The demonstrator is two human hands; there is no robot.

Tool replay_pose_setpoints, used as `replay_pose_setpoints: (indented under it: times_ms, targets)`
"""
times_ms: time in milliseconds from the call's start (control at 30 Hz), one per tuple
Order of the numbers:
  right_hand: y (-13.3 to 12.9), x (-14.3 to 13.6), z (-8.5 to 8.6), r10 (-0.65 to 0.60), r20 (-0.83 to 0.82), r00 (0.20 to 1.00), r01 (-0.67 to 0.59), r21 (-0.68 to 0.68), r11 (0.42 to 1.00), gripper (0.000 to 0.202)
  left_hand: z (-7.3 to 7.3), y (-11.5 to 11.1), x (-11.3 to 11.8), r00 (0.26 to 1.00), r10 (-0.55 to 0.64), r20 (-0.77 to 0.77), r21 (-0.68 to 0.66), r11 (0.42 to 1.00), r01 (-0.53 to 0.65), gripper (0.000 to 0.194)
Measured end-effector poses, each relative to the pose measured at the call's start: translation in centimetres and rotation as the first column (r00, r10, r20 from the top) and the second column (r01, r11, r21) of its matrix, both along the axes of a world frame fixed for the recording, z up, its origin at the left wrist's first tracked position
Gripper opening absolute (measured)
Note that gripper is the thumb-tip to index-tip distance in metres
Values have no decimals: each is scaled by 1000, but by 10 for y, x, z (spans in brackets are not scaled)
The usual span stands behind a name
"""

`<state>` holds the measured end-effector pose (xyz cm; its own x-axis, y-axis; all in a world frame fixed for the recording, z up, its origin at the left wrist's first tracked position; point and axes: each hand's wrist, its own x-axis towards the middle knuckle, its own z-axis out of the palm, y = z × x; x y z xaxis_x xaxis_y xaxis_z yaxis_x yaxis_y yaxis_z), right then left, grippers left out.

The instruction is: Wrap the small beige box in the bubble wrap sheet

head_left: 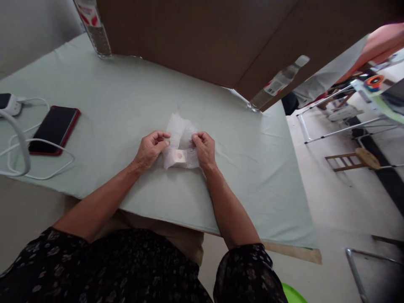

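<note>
A sheet of clear bubble wrap (176,127) lies on the pale green tablecloth in front of me. Near its front edge sits a small white box (180,155) with a faint pinkish mark, partly enclosed by the wrap. My left hand (150,148) pinches the wrap's left edge between thumb and fingers. On the other side, my right hand (205,149) grips the right edge in the same way. Neither hand touches the box itself.
A large brown cardboard panel (195,38) stands at the back, with plastic bottles (99,38) (274,88) before it. At left are a red-edged phone (55,129), a white cable and a power strip (11,104). A wooden stool (368,158) is at right.
</note>
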<state>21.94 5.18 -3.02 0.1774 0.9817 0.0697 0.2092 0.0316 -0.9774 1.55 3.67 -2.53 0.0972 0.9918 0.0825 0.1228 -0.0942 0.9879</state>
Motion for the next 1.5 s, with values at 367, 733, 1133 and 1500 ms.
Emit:
replay_pose_setpoints:
  times_ms: [367, 733, 1133, 1500]
  targets:
    - [7, 5, -22, -142, -4, 990, 141, 125, 982, 23, 0, 8, -15, 886, 200, -419, 179, 974, -135, 8]
    - [17, 34, -15, -332, 175, 927, 287, 237, 928, 31, -5, 17, -31, 735, 481, -477, 343, 872, -348, 16]
    - [-32, 20, 32, 204, 185, 961, -213, 31, 977, 36, 4, 4, -12, 883, 70, -465, 226, 973, 42, 59]
    - [-41, 29, 44, 785, -45, 617, -738, -380, 558, 33, 21, 0, -30, 925, -328, -192, -186, 938, 294, 37]
